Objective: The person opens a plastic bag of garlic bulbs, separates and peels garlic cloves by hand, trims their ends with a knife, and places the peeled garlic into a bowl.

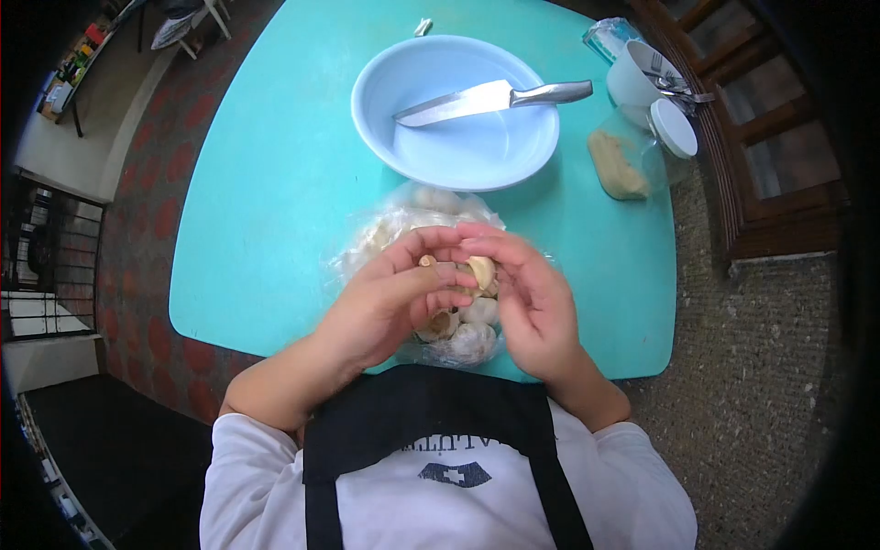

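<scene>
Curved hands (449, 275) cup pale garlic (480, 271); crinkled clear plastic (367, 240) below.

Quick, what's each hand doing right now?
Left hand: partly curled, fingertips at a garlic clove; grip unclear.
Right hand: partly curled beside that clove; grip unclear too.

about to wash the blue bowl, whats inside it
A knife lies in the blue bowl, its handle crossing the rim. The bowl's inside shows around the blade; anything beneath the blade is covered.

Turquoise table (257, 183) | red-patched floor (174, 165) (rather dim) | metal grille (69, 243) | wood-framed panes (779, 174)
</scene>
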The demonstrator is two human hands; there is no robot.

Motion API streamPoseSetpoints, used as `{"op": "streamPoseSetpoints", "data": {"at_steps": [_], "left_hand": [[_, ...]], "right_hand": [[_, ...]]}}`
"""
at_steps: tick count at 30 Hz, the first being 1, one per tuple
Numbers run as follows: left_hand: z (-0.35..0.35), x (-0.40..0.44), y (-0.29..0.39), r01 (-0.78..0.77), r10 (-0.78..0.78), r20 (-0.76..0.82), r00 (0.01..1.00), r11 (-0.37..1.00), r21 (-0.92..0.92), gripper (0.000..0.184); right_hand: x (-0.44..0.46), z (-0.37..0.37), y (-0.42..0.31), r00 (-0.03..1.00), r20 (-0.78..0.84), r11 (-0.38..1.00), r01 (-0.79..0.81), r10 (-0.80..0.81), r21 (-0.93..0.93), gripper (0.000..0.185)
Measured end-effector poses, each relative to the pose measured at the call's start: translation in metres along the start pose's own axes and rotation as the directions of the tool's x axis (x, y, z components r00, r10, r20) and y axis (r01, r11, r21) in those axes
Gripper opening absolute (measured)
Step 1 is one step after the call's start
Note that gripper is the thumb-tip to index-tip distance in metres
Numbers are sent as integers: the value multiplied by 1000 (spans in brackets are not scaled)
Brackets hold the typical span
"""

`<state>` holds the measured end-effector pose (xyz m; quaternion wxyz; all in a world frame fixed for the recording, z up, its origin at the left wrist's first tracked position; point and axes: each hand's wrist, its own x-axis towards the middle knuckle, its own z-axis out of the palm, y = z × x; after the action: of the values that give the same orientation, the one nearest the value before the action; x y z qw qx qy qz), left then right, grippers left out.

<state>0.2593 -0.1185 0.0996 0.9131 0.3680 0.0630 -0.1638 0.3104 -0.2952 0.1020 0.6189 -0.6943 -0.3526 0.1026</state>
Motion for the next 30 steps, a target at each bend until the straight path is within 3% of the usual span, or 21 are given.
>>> {"op": "streamPoseSetpoints", "data": {"at_steps": [3,6,9,12,15,18,21,24,27,30], "left_hand": [[3,-1,-8,-47,45,-71,996,998,-38,39],[1,-1,-17,48,-62,-59,996,976,-213,39],[-2,-3,-19,96,-94,23,995,932,-350,36],[-19,-5,-18,74,-60,50,997,934,-349,35],[-25,-12,-6,-30,14,-55,998,951,-307,34],[-35,-14,0,-148,130,-82,988,951,-270,32],[-39,-17,4,-155,146,-50,988,945,-289,26],[-37,-19,4,-142,135,-46,990,932,-334,21],[-40,-20,1,-138,150,9,989,932,-335,19],[-38,-22,1,-150,150,-20,989,954,-259,23]], "right_hand": [[2,9,-4,999,-33,994,18,-22,-111,48],[1,10,-5,998,-3,977,60,-62,-207,49],[2,4,-16,986,125,912,148,-107,-384,48],[0,-7,-24,989,14,922,145,-150,-358,47],[-7,-9,-14,989,-145,999,30,-25,33,41],[-5,-10,-11,989,11,989,-145,145,19,38],[-2,-11,-6,994,107,897,24,26,-442,38],[0,-16,-12,992,41,869,-82,117,-488,36],[4,-27,-6,998,-42,885,-55,41,-462,31],[5,-33,2,994,-52,971,-100,91,-215,29]]}}
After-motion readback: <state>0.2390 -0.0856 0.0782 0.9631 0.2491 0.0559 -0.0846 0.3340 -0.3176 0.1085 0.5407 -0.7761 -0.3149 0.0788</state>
